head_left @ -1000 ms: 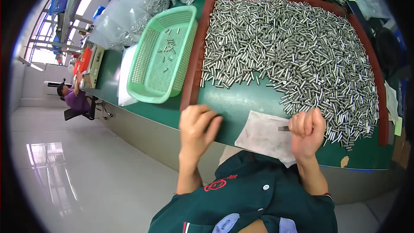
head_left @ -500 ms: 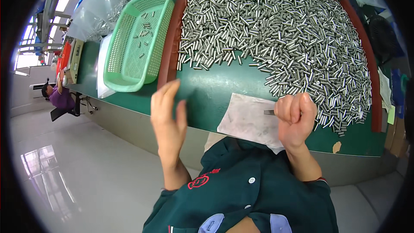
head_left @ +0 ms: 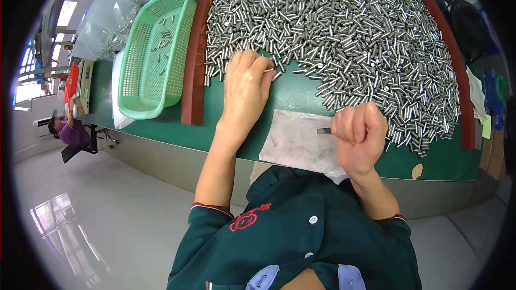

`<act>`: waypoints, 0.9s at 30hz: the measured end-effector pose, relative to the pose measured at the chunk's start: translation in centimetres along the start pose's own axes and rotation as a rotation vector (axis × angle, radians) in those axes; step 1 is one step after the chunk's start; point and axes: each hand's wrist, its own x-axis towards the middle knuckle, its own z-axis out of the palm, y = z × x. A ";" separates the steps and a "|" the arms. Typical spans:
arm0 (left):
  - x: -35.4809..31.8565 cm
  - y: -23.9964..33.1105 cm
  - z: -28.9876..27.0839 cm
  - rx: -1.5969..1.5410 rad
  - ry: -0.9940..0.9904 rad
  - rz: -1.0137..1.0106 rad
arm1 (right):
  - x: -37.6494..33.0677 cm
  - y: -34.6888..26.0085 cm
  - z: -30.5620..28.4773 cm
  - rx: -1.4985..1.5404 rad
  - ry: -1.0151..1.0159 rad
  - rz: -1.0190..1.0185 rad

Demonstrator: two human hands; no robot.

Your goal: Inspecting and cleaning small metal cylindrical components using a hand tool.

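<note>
A wide heap of short shiny metal pins [head_left: 333, 27] covers the green tabletop [head_left: 298, 94]. My left hand [head_left: 246, 80] is at the heap's near left edge, palm down, with its fingers curled among the pins. Its fingertips are mostly hidden, and one pin shows beside the thumb. Over the right part of a stained whitish cloth [head_left: 293, 142], my right hand [head_left: 361, 134] is closed in a fist with the knuckles up. A narrow flat metal piece [head_left: 323, 131] sticks out from its left side; the rest of it is inside the fist.
Dark red strips [head_left: 194, 75] border the heap on its sides. Left of them stands a green plastic basket [head_left: 126, 83] with several pins inside. Clear bags [head_left: 102, 24] of metal parts lie behind it. A black fan [head_left: 468, 29] is at the right; a person [head_left: 72, 130] sits far left.
My left hand has moved forward and right, from above the table's front edge to the heap, its fingers now curled. My right hand keeps its fist over the cloth. The view has shifted slightly.
</note>
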 end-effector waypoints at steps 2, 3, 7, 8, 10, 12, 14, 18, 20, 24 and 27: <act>-0.7 0.4 0.2 -0.027 0.024 0.011 | 0.0 0.1 0.0 -0.002 -0.004 -0.001; -0.9 0.6 0.3 -0.040 0.059 -0.001 | 0.0 0.1 -0.1 -0.005 -0.005 0.002; -1.4 0.6 -0.1 -0.356 0.121 -0.196 | 0.0 0.1 -0.1 0.010 -0.002 0.012; -1.6 0.5 -0.3 -0.737 0.073 -0.400 | 0.0 0.0 0.0 0.006 0.003 0.016; -1.9 0.2 -0.6 -1.356 -0.007 -0.643 | 0.1 0.0 0.0 -0.002 0.009 0.025; -2.3 0.0 -0.7 -1.435 -0.044 -0.682 | 0.1 -0.1 0.0 0.003 0.008 0.028; -2.5 -0.2 -0.7 -1.465 -0.092 -0.681 | 0.1 -0.1 0.0 0.003 0.011 0.028; -2.6 0.0 -0.3 -1.390 -0.115 -0.651 | 0.2 -0.1 0.0 -0.002 0.013 0.030; -2.6 0.1 -0.3 -1.371 -0.120 -0.644 | 0.2 -0.1 0.1 -0.001 0.014 0.032; -2.5 0.2 -0.3 -1.345 -0.124 -0.636 | 0.1 -0.1 0.0 -0.002 0.017 0.030; -2.4 0.1 -0.4 -1.379 -0.129 -0.631 | 0.1 0.0 -0.1 0.003 0.019 0.030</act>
